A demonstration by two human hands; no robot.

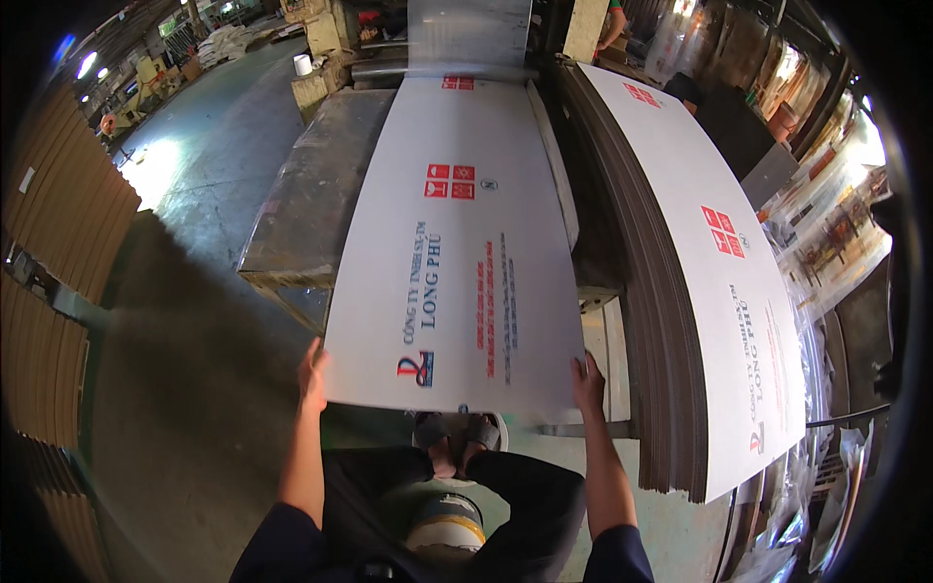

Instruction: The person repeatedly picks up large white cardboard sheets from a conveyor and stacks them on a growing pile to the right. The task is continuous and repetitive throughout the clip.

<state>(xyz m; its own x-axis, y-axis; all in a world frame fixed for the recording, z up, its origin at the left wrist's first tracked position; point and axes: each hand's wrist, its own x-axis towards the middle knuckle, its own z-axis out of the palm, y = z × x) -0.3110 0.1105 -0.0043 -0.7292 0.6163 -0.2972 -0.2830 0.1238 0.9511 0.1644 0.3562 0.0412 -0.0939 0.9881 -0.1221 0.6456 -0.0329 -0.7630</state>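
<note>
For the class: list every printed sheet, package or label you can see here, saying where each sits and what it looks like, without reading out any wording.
Printed white sheet: centre, on the machine table, near corners held by left hand and right hand; red squares, blue and red print, small logo.
Stack of printed sheets: right, white top with matching marks, grey-brown edges.
Brown board stacks: left, plain.
White roll: far top, plain.

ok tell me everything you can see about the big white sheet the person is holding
The large white rectangular printed cardboard sheet is flat, with red square symbols and red and blue print on its face. It lies lengthwise away from the person, its far end at a grey metal machine and its middle over a worn metal table. The left hand grips its near left corner and the right hand its near right corner, so the near edge hangs off the table.
</note>
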